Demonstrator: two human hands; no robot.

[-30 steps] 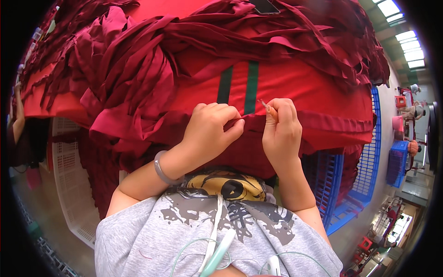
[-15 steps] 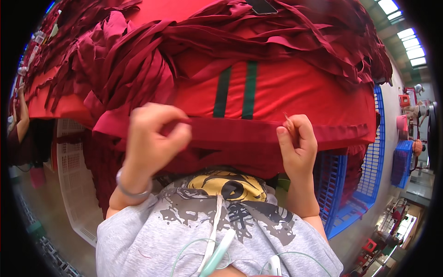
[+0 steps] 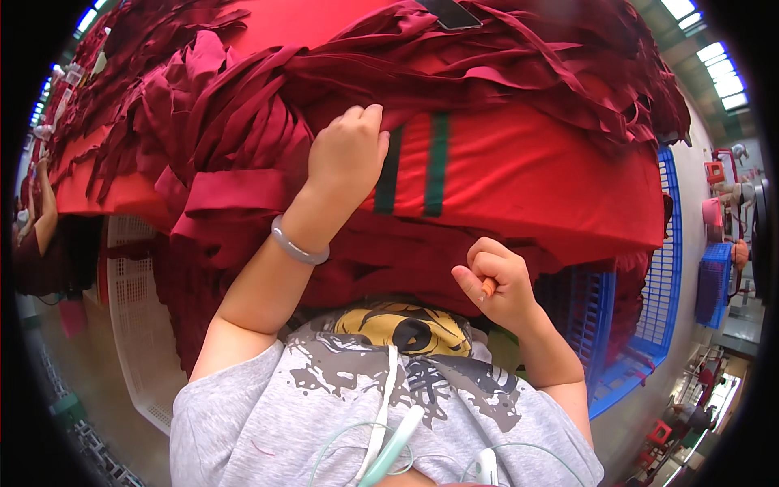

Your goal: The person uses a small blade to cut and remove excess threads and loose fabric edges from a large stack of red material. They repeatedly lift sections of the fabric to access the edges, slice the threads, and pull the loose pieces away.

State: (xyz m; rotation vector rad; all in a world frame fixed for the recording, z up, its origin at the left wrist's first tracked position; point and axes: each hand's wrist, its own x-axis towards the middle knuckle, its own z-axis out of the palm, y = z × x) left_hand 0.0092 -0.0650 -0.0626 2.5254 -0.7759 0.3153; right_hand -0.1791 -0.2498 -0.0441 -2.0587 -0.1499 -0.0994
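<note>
My left hand (image 3: pixel 347 156) is over the red cloth-covered table (image 3: pixel 527 174), fingers curled together at the near edge of a heap of maroon fabric strips (image 3: pixel 243 122). What its fingertips hold, if anything, is hidden. Lower and nearer my body, my right hand (image 3: pixel 505 280) is closed around a small orange tool (image 3: pixel 488 286) with a pale tip; its exact kind does not show. Two dark green stripes (image 3: pixel 436 166) run down the red cloth between the hands. A folded maroon strip (image 3: pixel 235 191) lies left of my left forearm.
A phone (image 3: pixel 451 13) rests among the strips at the far side. Below the table's front edge hangs more maroon fabric (image 3: pixel 389 264). A white basket (image 3: pixel 138 300) stands at left, a blue crate (image 3: pixel 659 308) at right. Another person's arm (image 3: pixel 46 207) shows far left.
My left hand has moved up and right toward the strips. My right hand has dropped toward my body. The maroon strip stretched along the table's front edge no longer lies there.
</note>
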